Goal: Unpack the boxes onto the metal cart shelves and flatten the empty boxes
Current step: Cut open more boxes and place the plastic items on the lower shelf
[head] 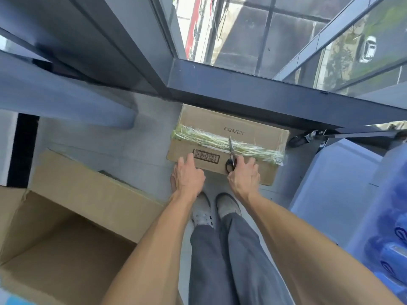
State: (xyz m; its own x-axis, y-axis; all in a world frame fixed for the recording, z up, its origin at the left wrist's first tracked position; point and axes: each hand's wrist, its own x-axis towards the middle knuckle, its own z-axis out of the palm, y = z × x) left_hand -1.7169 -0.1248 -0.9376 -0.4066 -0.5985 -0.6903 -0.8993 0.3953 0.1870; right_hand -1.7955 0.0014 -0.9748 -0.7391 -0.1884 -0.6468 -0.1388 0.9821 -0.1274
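A sealed brown cardboard box (pixel 242 126) lies on the floor against a dark window frame, with green-streaked clear tape (pixel 204 137) along its top seam and a barcode label. My right hand (pixel 243 172) grips black-handled scissors (pixel 231 154), whose blades point into the tape near the middle of the seam. My left hand (pixel 187 175) rests on the box's near edge beside the barcode, fingers curled over the corner.
A large open, empty cardboard box (pixel 72 216) stands at the lower left. Blue shelving with blue items (pixel 387 238) sits at the right. A dark metal frame (pixel 264 93) and glass lie beyond the box. My feet stand just behind it.
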